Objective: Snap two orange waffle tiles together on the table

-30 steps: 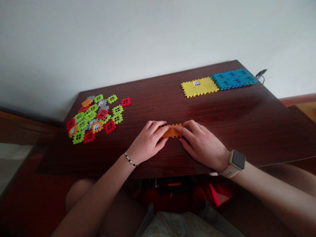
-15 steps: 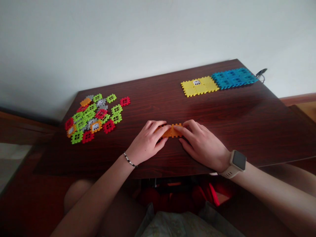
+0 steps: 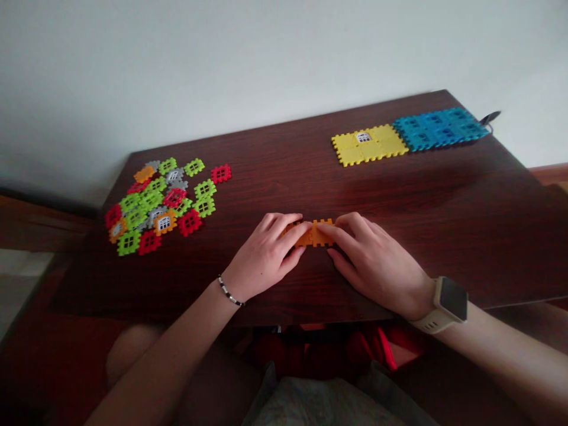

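Note:
Two orange interlocking tiles lie side by side near the table's front, their toothed edges meeting. The left orange tile (image 3: 304, 239) is partly covered by the fingers of my left hand (image 3: 270, 251), which grips it along its outer side. On the right orange tile (image 3: 320, 238) rest the fingers of my right hand (image 3: 368, 257), its index finger on top and its thumb at the near edge. I cannot tell whether the teeth are fully locked. The tiles' outer ends are hidden under my fingers.
A loose pile of green, red, grey and orange window tiles (image 3: 151, 201) spreads over the left of the dark wooden table (image 3: 275, 171). At the back right a joined yellow panel (image 3: 370, 147) with a white window touches a blue panel (image 3: 439, 129). A wall stands behind.
The view has shifted slightly, so the pile and panels sit differently in the picture. Both hands stay on the orange tiles with nearly the same hold.

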Demonstrator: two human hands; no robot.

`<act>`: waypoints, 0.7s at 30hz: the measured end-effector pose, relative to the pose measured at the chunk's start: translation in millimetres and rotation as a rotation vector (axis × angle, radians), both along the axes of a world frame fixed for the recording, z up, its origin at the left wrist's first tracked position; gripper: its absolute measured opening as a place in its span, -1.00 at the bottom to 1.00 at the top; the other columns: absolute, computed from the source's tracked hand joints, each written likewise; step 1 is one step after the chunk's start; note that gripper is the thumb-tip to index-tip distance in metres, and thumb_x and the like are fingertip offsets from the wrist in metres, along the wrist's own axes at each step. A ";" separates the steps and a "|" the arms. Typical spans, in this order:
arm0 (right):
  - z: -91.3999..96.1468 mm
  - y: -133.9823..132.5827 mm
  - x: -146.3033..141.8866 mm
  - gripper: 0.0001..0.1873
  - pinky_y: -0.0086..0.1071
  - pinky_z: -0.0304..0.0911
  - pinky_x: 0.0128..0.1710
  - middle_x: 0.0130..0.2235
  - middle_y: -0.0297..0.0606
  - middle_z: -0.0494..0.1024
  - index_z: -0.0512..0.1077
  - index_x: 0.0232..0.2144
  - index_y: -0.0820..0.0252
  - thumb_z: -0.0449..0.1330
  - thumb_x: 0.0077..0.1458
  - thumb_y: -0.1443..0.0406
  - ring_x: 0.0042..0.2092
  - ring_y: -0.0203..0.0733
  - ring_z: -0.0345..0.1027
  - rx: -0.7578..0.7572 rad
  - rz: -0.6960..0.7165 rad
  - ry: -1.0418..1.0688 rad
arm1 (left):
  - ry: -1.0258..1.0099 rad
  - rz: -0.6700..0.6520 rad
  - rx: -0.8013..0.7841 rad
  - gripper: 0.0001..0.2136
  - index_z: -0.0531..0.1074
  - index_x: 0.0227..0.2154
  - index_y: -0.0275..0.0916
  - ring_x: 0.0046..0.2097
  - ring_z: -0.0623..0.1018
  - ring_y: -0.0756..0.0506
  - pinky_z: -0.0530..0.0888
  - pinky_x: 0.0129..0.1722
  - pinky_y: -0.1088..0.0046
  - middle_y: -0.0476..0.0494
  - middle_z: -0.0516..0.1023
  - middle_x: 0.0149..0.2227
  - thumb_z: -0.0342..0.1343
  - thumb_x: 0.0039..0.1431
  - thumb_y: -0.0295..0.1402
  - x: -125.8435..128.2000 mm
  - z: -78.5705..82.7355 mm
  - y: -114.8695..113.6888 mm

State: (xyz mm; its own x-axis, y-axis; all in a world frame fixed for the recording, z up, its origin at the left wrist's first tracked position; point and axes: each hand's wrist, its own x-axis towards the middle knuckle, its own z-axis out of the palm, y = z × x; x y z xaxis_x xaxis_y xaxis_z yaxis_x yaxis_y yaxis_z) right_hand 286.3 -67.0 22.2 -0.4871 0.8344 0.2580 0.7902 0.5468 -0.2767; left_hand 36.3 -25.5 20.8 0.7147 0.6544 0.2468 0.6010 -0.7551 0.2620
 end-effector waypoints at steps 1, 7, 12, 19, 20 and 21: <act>-0.1 -0.1 -0.1 -0.67 -0.01 0.48 -0.01 0.00 -0.02 0.45 0.43 0.16 0.27 0.13 0.40 0.33 -0.04 0.08 0.43 0.003 0.001 -0.002 | -0.001 -0.001 0.001 -0.62 0.38 0.28 -0.26 0.21 0.44 -0.29 0.48 0.28 -0.03 -0.31 0.45 0.27 0.11 0.46 -0.43 0.0 0.1 0.0; 0.8 -0.6 0.4 -0.65 -0.03 0.48 -0.01 0.00 -0.03 0.45 0.42 0.18 0.26 0.13 0.40 0.33 -0.05 0.06 0.44 -0.003 0.003 0.000 | -0.002 0.000 -0.004 -0.63 0.37 0.28 -0.27 0.21 0.44 -0.29 0.49 0.28 -0.03 -0.30 0.45 0.28 0.10 0.47 -0.42 -1.1 0.6 -0.6; 0.5 -1.0 1.4 -0.65 -0.04 0.48 0.00 0.01 -0.03 0.45 0.41 0.18 0.24 0.13 0.40 0.33 -0.05 0.05 0.44 -0.019 0.002 0.014 | -0.002 0.006 -0.009 -0.63 0.38 0.28 -0.27 0.21 0.43 -0.29 0.48 0.30 -0.01 -0.29 0.44 0.28 0.11 0.47 -0.42 -2.0 -0.2 0.0; -0.5 -0.3 1.4 -0.66 -0.03 0.48 0.01 0.01 -0.02 0.46 0.42 0.18 0.24 0.13 0.40 0.33 -0.03 0.06 0.45 -0.011 0.002 0.019 | -0.006 0.004 -0.009 -0.62 0.37 0.28 -0.25 0.21 0.43 -0.29 0.48 0.29 -0.03 -0.28 0.45 0.28 0.12 0.46 -0.43 -0.9 -1.2 0.6; -0.3 -0.2 1.4 -0.65 -0.03 0.48 0.00 0.01 -0.02 0.46 0.42 0.18 0.24 0.13 0.40 0.33 -0.03 0.06 0.45 -0.011 0.002 0.019 | -0.005 0.005 -0.008 -0.62 0.37 0.28 -0.25 0.21 0.43 -0.29 0.48 0.30 -0.02 -0.28 0.45 0.27 0.12 0.46 -0.43 -0.8 -1.1 0.5; 0.0 -0.2 1.4 -0.65 -0.03 0.48 0.00 0.01 -0.02 0.46 0.42 0.18 0.24 0.13 0.40 0.33 -0.03 0.07 0.44 -0.011 0.002 0.019 | -0.003 0.005 -0.007 -0.62 0.38 0.28 -0.25 0.22 0.43 -0.29 0.48 0.30 -0.01 -0.28 0.45 0.27 0.12 0.46 -0.43 -0.8 -1.0 0.5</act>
State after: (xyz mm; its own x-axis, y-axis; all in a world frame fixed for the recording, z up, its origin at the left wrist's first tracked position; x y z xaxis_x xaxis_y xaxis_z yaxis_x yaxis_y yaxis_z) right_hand 287.8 -67.2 22.1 -0.4837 0.8362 0.2585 0.7835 0.5454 -0.2978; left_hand 35.5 -25.0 19.8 0.7104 0.6600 0.2445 0.6040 -0.7500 0.2696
